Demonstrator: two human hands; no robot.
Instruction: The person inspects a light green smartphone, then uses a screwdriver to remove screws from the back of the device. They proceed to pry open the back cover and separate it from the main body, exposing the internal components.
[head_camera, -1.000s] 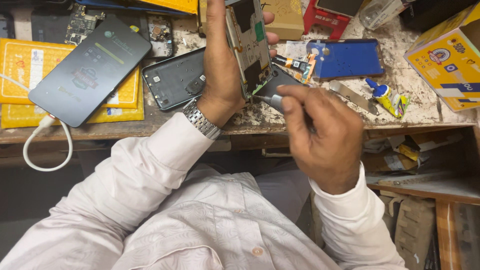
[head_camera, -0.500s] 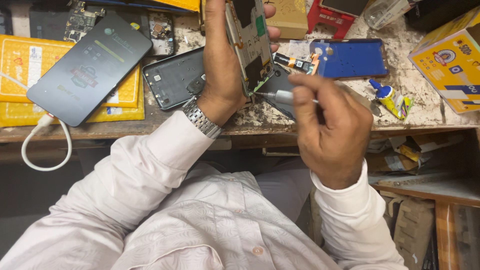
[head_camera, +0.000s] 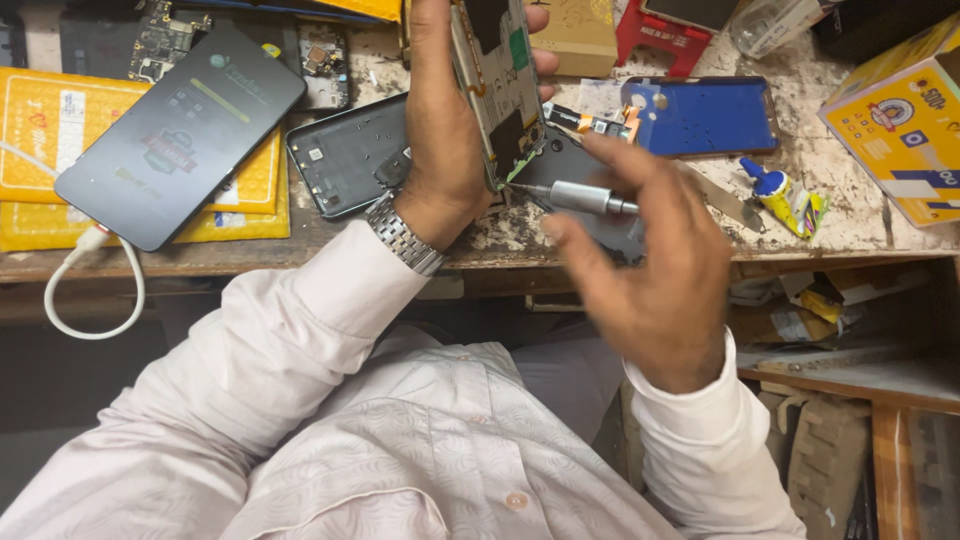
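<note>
My left hand (head_camera: 440, 130) grips an opened phone (head_camera: 497, 80) upright above the bench, its bare circuit side facing right. A metal watch (head_camera: 403, 236) sits on that wrist. My right hand (head_camera: 650, 265) holds a slim silver screwdriver (head_camera: 580, 197) between loosely spread fingers. The tip touches the lower edge of the phone. Both sleeves are white.
On the worn bench (head_camera: 860, 230) lie a dark phone (head_camera: 180, 130) with a white cable (head_camera: 95, 300), a grey back cover (head_camera: 345, 155), a blue case (head_camera: 705, 115), a glue tube (head_camera: 775, 190), yellow padded envelopes (head_camera: 40, 140) and a yellow box (head_camera: 900, 120).
My right hand has loosened from a tight fist around the screwdriver and spread its fingers. The screwdriver now lies nearly level, tip at the phone's lower edge.
</note>
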